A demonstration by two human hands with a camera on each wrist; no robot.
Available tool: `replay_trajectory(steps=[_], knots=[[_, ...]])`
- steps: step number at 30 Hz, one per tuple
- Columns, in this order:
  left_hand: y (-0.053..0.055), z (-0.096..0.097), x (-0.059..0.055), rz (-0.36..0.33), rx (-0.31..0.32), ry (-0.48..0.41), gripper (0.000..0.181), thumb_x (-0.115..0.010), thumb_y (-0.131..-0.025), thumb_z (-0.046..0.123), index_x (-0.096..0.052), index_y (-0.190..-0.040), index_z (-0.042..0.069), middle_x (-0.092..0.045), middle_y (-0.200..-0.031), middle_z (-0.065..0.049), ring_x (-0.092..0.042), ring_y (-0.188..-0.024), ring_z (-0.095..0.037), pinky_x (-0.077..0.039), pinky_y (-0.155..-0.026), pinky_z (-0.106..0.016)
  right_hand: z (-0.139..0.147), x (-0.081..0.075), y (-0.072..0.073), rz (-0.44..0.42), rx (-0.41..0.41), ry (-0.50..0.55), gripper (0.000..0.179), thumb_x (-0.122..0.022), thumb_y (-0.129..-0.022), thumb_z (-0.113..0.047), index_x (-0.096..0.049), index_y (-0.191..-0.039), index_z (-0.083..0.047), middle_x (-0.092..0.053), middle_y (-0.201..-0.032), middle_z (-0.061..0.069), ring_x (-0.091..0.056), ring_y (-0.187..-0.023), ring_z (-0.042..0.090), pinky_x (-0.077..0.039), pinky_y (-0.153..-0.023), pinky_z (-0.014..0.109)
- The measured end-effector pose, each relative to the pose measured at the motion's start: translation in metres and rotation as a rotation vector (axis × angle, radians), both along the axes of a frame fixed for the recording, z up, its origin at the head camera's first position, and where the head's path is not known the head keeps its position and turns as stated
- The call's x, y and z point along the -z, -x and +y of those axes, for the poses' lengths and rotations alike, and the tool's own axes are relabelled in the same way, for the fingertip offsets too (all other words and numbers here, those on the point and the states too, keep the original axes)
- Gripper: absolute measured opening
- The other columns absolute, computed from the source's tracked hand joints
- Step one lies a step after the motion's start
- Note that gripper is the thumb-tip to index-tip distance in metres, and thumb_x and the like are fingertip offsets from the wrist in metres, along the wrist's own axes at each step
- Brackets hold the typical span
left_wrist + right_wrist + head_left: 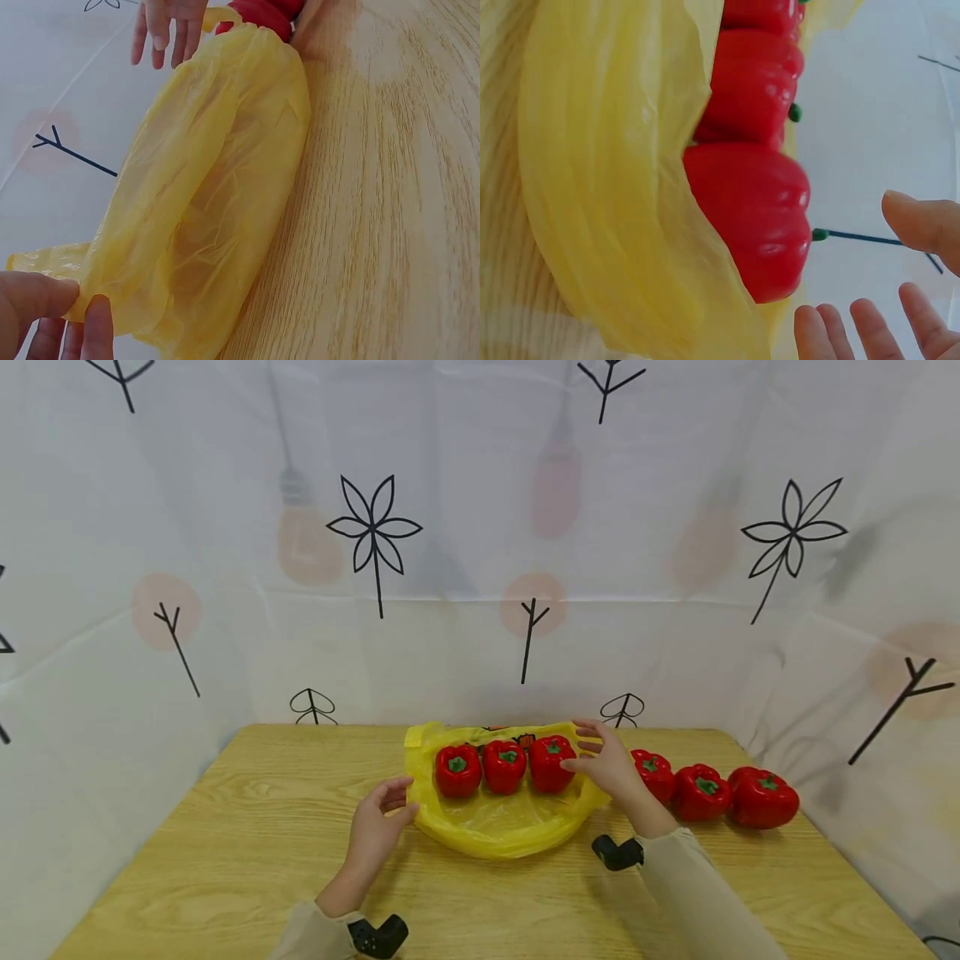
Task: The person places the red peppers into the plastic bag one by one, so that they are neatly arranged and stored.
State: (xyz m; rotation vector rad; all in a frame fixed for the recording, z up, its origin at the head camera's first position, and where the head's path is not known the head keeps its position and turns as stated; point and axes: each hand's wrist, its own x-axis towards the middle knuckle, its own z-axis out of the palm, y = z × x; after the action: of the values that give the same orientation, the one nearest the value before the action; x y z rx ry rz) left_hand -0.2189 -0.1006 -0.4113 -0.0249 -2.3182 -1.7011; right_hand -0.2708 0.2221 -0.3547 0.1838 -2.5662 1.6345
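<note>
A yellow plastic bag (487,845) lies on the table with its mouth spread wide. Three red bell peppers sit in a row in it: a left pepper (457,781), a middle pepper (503,774) and a right pepper (550,774). At the bag's left edge, my left hand (377,827) pinches the plastic between thumb and fingers, as the left wrist view shows (56,315). My right hand (611,768) is at the bag's right rim, beside the right pepper, fingers spread and thumb apart. In the right wrist view that hand (900,292) grips nothing.
Three more red bell peppers stand in a row right of the bag, behind my right forearm: one partly hidden (651,774), a middle one (702,795) and an outer one (763,799). The wooden table (225,852) ends at a patterned white cloth (465,652).
</note>
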Motion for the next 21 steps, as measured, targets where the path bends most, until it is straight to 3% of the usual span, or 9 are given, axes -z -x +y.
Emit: replay_trajectory(steps=[12,21], knots=[[0.001,-0.002,0.001,0.000,0.001,-0.015,0.033,-0.068,-0.083,0.001,-0.062,-0.116,0.003,-0.060,-0.108,-0.012,-0.057,-0.099,-0.027,-0.053,-0.074,-0.029,0.002,0.001,-0.022,0.053,0.011,0.072,0.062,-0.068,-0.082,0.000,-0.038,-0.137,-0.002,-0.039,-0.134,0.023,-0.042,-0.121,0.040,-0.039,-0.097,0.046],[-0.002,-0.002,0.000,-0.001,0.002,-0.025,0.034,-0.068,-0.083,0.002,-0.062,-0.116,0.002,-0.060,-0.109,-0.013,-0.057,-0.099,-0.028,-0.053,-0.073,-0.028,0.007,-0.001,-0.036,0.028,0.029,0.099,0.063,-0.069,-0.083,-0.003,-0.037,-0.138,-0.004,-0.039,-0.135,0.021,-0.042,-0.121,0.040,-0.043,-0.094,0.042]])
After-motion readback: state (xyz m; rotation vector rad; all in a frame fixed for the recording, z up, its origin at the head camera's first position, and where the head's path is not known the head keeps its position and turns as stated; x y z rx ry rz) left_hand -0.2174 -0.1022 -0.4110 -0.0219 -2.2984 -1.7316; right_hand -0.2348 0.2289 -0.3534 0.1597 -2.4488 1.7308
